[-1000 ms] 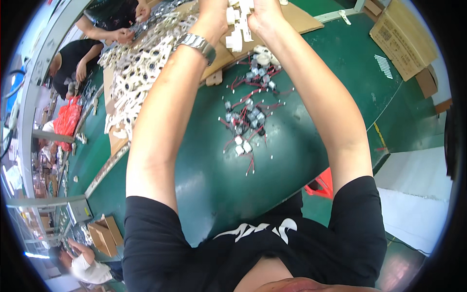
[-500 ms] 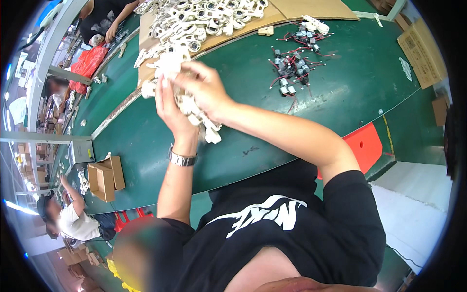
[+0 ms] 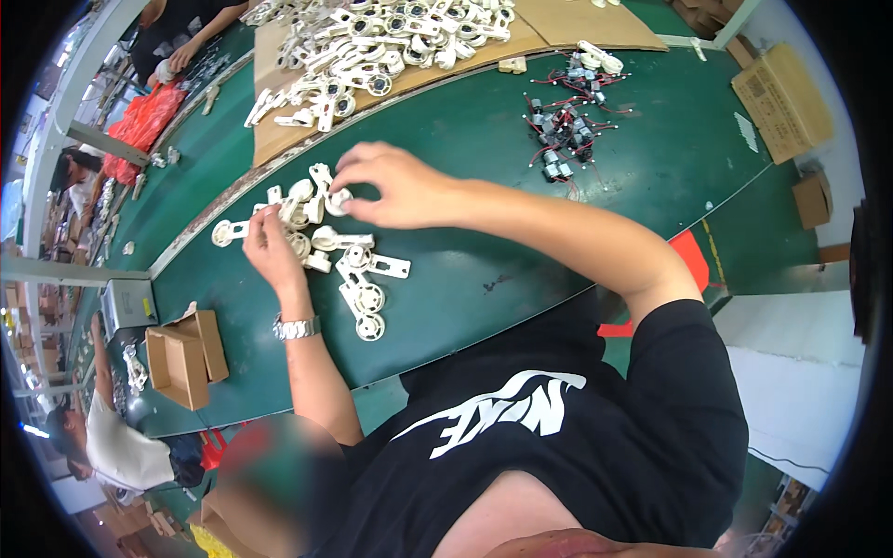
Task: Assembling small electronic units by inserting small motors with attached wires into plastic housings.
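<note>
A loose cluster of white plastic parts point(image 3: 365, 296), each with a round ring-like end and a flat arm, lies on the green table in front of me. At the cluster's left side, my left hand point(image 3: 272, 249) has its fingertips pinched on one of these parts. My right hand point(image 3: 395, 189) is at the upper right of the cluster. Its thumb and fingers curl round the round end of another white part point(image 3: 321, 177). The fingers partly hide both held parts.
A big heap of similar white parts point(image 3: 400, 37) covers a cardboard sheet point(image 3: 567, 23) at the far side. Small motors with red and black wires point(image 3: 563, 130) lie right of centre. An open carton point(image 3: 177, 367) stands at left. Other people sit at the left and far left.
Both hands held a bunch of white parts together near the cardboard; now those parts are spread on the table nearer me. My hands have come apart, the left moving lower left.
</note>
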`<state>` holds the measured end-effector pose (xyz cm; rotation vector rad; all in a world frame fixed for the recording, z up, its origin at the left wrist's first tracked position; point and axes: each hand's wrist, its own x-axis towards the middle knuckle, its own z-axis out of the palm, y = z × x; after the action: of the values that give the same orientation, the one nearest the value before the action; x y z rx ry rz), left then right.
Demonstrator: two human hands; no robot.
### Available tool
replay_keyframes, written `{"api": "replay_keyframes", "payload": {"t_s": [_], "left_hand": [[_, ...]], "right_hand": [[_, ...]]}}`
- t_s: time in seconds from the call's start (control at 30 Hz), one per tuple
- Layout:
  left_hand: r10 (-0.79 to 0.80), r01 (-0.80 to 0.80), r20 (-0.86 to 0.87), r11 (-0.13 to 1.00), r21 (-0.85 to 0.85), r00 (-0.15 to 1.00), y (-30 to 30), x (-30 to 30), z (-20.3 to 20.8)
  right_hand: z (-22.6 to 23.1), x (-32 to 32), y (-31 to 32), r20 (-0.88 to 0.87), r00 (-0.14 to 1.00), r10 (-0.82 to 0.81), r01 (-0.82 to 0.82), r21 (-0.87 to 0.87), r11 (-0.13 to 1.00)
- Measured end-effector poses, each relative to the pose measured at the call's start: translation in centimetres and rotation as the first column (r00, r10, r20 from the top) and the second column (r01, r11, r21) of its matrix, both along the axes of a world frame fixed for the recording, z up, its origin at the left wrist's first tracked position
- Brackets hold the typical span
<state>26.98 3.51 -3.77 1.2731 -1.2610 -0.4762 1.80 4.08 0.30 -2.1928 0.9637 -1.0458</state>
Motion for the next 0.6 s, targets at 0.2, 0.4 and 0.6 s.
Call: {"api": "replay_keyframes", "payload": {"t_s": [0.2,0.4,0.6], "left_hand": [[0.049,-0.051,0.032,0.997,0.054,0.998,-0.3,2.1,0.6],[0.177,-0.189,0.107,0.975,0.118,0.978,-0.8,2.8,-0.1],[0.287,-0.315,0.204,0.942,0.120,0.936,-0.6,2.7,-0.7]], "right_hand": [[5.1,-22.2,-3.6,-0.127,0.817,-0.562,0.548,-0.128,0.826],[3.7,-40.2,-5.6,-0.606,0.460,-0.649,0.760,-0.109,0.641],[2.2,-39.9,-7.1,-0.642,0.564,-0.519,0.698,0.034,0.716]]}}
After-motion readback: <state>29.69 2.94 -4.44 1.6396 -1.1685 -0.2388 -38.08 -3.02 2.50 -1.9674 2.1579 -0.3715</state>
